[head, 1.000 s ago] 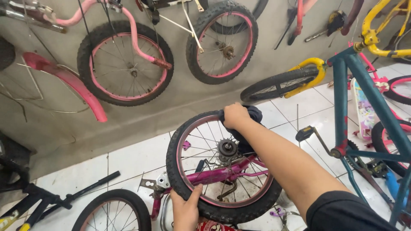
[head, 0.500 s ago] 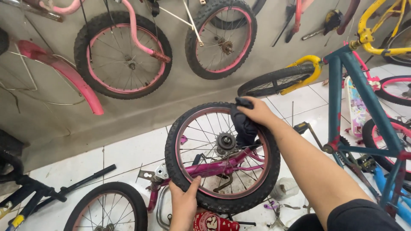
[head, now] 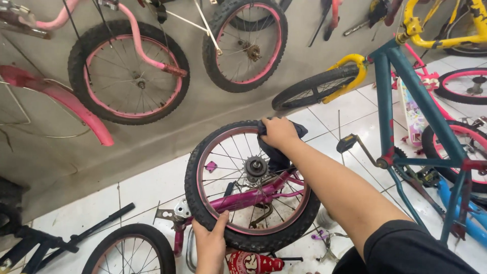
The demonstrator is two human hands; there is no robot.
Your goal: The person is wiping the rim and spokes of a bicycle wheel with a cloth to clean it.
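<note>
Head view: small bike wheel [head: 252,185] stands upright on the white tiled floor [head: 152,187], pink frame [head: 253,195] through it. Left hand [head: 210,243] grips the tyre's lower edge, fingers curled around it. Right hand [head: 277,133] presses a dark cloth [head: 276,155] on the tyre top, fingers closed over it.

We find bare tiles [head: 147,190] left of the wheel [head: 252,185]; right, a teal frame [head: 406,96] and pedal [head: 347,143] crowd us; far, wall-hung wheels [head: 129,71].
</note>
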